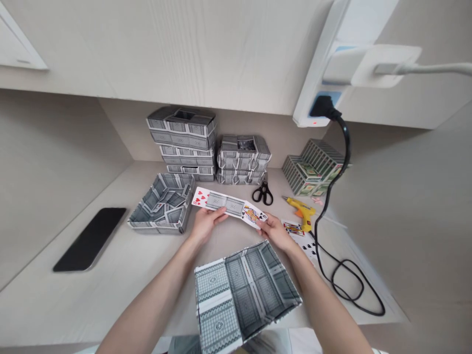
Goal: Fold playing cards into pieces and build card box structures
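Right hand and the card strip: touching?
Touching. The head view shows the right hand gripping the card strip at its face-card end, thumb over the printed side.

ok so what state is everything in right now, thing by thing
card strip: held out between left hand and right hand
near box: partly covered, otherwise open
left box: open, folded cards inside
phone: screen dark
scissors: lying down, blades unclear
glue gun: lying down, heat unknown
power strip: red light on
black plug: plugged in
white charger: plugged in
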`<state>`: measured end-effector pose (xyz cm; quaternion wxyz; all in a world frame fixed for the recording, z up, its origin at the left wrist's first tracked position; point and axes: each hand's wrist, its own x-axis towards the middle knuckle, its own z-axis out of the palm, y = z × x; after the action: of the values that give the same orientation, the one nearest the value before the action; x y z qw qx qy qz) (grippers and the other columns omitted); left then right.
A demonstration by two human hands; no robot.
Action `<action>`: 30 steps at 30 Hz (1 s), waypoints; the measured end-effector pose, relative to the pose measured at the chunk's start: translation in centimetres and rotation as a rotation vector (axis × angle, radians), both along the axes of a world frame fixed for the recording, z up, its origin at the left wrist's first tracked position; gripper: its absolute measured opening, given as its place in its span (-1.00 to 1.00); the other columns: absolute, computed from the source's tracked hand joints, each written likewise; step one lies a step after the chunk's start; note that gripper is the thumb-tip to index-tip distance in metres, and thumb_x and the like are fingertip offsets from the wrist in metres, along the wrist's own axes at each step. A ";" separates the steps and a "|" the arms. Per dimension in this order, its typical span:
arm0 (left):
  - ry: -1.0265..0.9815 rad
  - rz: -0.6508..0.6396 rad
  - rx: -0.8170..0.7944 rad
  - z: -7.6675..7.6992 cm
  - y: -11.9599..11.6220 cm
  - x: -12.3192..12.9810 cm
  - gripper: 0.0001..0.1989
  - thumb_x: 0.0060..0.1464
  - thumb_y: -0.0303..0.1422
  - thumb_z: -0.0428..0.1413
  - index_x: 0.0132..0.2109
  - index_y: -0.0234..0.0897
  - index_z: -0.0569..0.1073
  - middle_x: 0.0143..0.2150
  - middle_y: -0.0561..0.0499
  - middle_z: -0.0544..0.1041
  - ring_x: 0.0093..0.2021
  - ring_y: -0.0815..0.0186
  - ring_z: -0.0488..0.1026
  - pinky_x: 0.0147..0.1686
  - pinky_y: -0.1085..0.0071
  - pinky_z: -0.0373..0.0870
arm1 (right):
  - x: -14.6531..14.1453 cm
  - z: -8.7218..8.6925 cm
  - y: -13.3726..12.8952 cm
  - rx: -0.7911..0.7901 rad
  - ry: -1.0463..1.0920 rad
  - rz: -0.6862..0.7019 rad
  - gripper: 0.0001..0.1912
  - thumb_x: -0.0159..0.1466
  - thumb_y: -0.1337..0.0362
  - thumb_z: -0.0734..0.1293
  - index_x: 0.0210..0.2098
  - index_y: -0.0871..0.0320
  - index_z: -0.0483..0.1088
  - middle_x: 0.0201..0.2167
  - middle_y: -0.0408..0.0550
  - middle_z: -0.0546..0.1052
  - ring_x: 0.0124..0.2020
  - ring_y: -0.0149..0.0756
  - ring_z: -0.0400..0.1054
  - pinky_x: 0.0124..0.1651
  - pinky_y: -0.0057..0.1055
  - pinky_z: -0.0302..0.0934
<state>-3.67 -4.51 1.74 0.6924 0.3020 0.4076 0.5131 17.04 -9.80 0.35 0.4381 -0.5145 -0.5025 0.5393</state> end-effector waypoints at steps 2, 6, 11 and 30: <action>0.008 0.002 0.002 0.0 0.0 0.0 -0.67 -0.31 -0.51 0.26 -0.27 -0.36 0.46 -0.26 -0.05 0.54 -0.29 0.32 0.48 -0.19 0.34 0.46 | 0.2 -0.2 0.1 -0.027 -0.004 -0.003 -0.63 0.06 0.03 0.29 -0.29 0.17 0.24 -0.69 -0.28 0.25 -0.69 -0.51 0.04 -0.65 -0.55 -0.14; 0.040 0.027 0.024 0.1 -0.1 0.1 -0.67 -0.34 -0.51 0.27 -0.29 -0.38 0.46 -0.29 -0.04 0.54 -0.30 0.31 0.48 -0.20 0.33 0.47 | 0.7 -0.6 0.2 -0.021 -0.103 0.001 -0.68 0.07 0.05 0.28 -0.36 0.19 0.27 -0.70 -0.28 0.23 -0.69 -0.51 0.02 -0.63 -0.54 -0.13; 0.069 0.021 0.036 0.2 -0.1 0.2 -0.68 -0.34 -0.50 0.27 -0.30 -0.38 0.47 -0.31 -0.03 0.54 -0.32 0.31 0.48 -0.23 0.36 0.48 | 0.7 -0.4 0.0 -0.002 -0.074 -0.020 -0.70 0.07 0.10 0.28 -0.32 0.19 0.31 -0.60 -0.22 0.32 -0.62 -0.49 0.07 -0.59 -0.54 -0.06; 0.152 -0.194 0.069 0.5 -0.2 -0.2 -0.72 -0.31 -0.46 0.27 -0.32 -0.38 0.47 -0.31 -0.11 0.55 -0.39 0.24 0.51 -0.36 0.35 0.49 | 0.9 0.6 -0.5 -0.020 -0.058 0.057 -0.65 0.09 -0.02 0.25 -0.54 0.16 0.26 -0.76 -0.22 0.31 -0.76 -0.47 0.08 -0.70 -0.51 -0.07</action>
<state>-3.90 -4.72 2.21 0.6951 0.4015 0.4100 0.4330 17.92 -10.33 0.98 0.4024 -0.5200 -0.5240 0.5414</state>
